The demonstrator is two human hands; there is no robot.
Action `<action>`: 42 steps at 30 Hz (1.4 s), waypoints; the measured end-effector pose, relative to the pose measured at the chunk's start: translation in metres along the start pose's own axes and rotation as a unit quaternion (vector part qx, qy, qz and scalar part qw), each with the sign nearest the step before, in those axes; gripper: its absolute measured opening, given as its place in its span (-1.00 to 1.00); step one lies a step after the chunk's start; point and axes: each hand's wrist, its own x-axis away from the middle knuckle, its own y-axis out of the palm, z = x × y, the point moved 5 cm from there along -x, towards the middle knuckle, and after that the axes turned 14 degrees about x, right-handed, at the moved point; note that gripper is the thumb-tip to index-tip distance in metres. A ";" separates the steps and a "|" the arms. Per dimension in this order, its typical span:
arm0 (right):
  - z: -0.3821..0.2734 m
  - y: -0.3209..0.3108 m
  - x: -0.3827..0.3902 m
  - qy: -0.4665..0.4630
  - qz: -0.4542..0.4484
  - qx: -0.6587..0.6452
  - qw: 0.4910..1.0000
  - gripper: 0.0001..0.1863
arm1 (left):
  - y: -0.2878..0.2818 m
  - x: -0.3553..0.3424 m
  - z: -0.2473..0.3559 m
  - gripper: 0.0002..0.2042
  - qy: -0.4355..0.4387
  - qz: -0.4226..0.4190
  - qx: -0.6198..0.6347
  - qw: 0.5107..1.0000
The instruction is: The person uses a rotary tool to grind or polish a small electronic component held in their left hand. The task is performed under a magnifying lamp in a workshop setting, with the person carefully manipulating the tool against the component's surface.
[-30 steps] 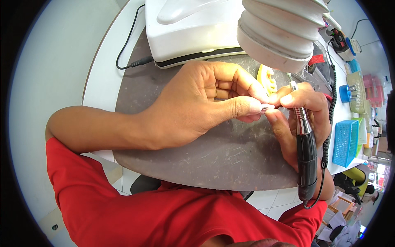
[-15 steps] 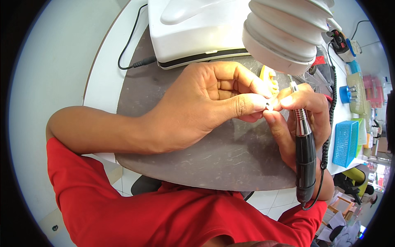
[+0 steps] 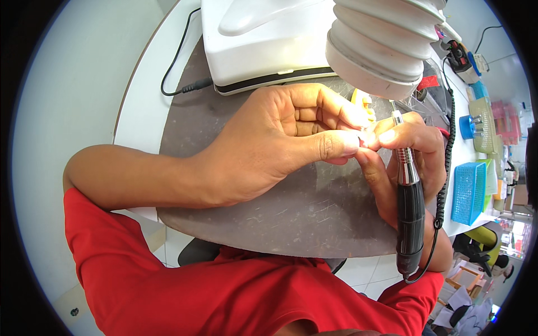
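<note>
My left hand [image 3: 263,140] reaches over the grey mat, with thumb and forefinger pinched together. Their tips meet those of my right hand [image 3: 414,151] around a tiny pale piece [image 3: 363,141], mostly hidden and too small to name. A black and silver rotary handpiece [image 3: 410,213] rests in my right hand, gripped between the fingers, its slim tip pointing away from me and its cord end toward me. Just beyond the fingertips is a yellowish piece [image 3: 361,98], partly covered, that looks like a dental cast.
Over the fingers hangs a white ribbed hose nozzle [image 3: 386,50]. A white machine [image 3: 269,50] stands at the back, with a black cable plug [image 3: 196,85] beside it. A coiled black cord [image 3: 446,162] runs down the right, near a blue basket [image 3: 469,193] and a blue bur holder [image 3: 468,127].
The handpiece and right hand have shifted slightly left. The small piece with a dark spot, visible before between the fingertips, is now mostly covered. The nozzle appears slightly further left.
</note>
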 end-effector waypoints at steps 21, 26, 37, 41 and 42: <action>0.004 0.000 0.006 0.058 0.008 -0.043 0.997 -0.62 | -0.002 -0.001 -0.002 -0.86 -0.012 -0.011 -0.026 1.000; 0.005 -0.002 0.007 0.064 -0.008 -0.026 0.998 -0.61 | -0.004 -0.001 -0.002 -0.87 -0.009 -0.019 -0.026 0.999; 0.008 0.000 0.008 0.151 -0.002 -0.091 0.984 -0.61 | -0.002 0.000 0.001 -0.89 -0.028 0.018 -0.039 0.999; 0.010 0.001 0.009 0.145 -0.007 -0.098 0.985 -0.63 | -0.003 0.000 0.000 -0.88 -0.028 0.014 -0.070 0.997; 0.011 0.002 0.008 0.140 -0.014 -0.092 0.986 -0.62 | -0.003 0.000 0.001 -0.87 -0.036 0.012 -0.081 0.996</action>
